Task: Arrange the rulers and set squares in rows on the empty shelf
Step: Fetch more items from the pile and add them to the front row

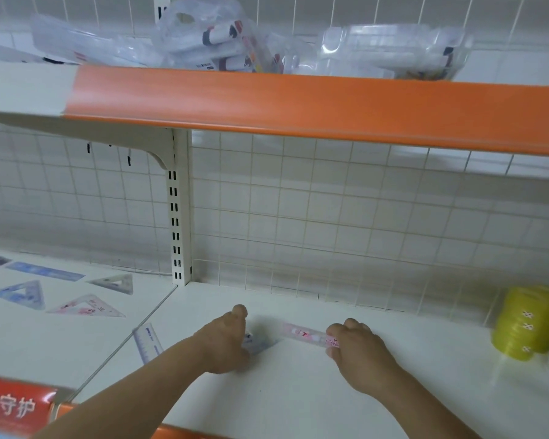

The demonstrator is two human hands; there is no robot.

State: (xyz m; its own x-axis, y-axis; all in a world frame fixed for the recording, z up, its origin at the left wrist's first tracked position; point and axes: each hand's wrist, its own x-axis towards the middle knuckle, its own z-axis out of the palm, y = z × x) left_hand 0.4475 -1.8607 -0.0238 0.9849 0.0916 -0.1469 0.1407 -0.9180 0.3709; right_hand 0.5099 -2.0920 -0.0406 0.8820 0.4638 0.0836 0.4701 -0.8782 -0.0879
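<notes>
On the white shelf (298, 391), about midway between its front edge and the wire grid at the back, the right hand (360, 354) grips the right end of a pink ruler (303, 333). Its fingers are curled over the far edge and its thumb is tucked against the near edge. The ruler lies almost flat and points left towards the other hand. The left hand (225, 342) rests just to the left on a pale blue piece (259, 344), which sticks out from under it. The thumb reaches towards the back, but blur hides whether the fingers pinch the piece or only press on it. A clear blue ruler (148, 342) lies near the shelf's left edge, beside the seam with the next shelf (29, 343). On that next shelf, three set squares (88, 307) and a long blue ruler (45, 270) lie flat in rows towards its back. A stack of yellow rolls (530, 324) stands near the right edge of the white shelf. Overhead, the orange-fronted upper shelf (298, 103) carries clear plastic packs (222, 42).
</notes>
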